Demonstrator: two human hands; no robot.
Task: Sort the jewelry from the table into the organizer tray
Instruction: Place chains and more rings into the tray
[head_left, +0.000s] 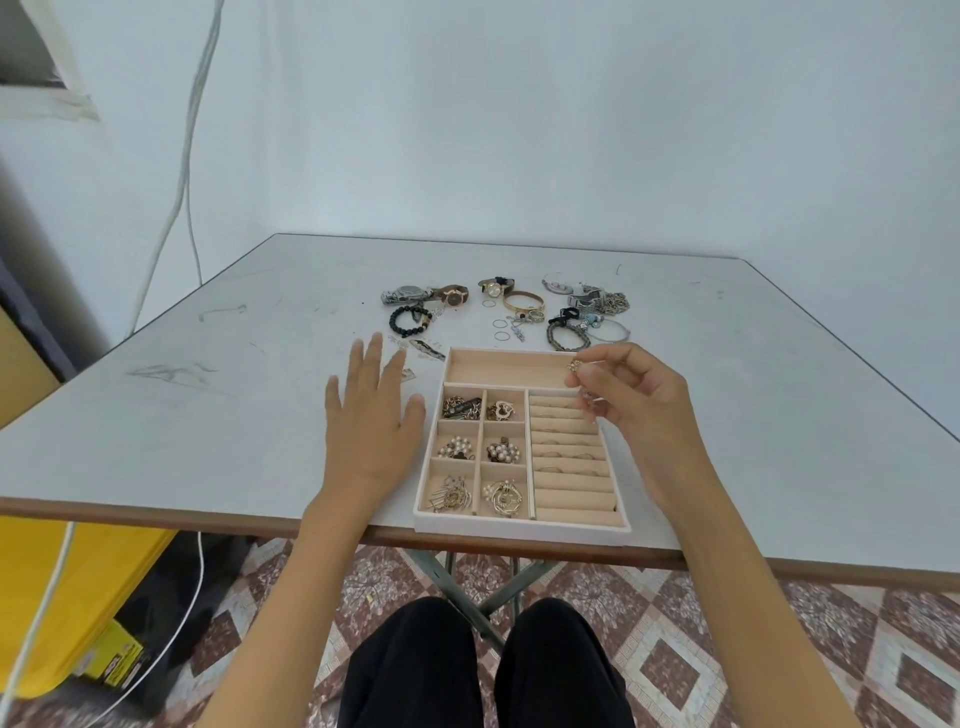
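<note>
Organizer tray lies at table edge, jewelry behind.

**Tray part-filled, pieces loose**

A beige velvet-lined rectangular organizer tray sits at the worktop's near edge, six compartments holding pearl and gold pieces. A gold bangle and a black bead bracelet lie beyond it. A small gold ornament is pinched over its far compartment.
</note>
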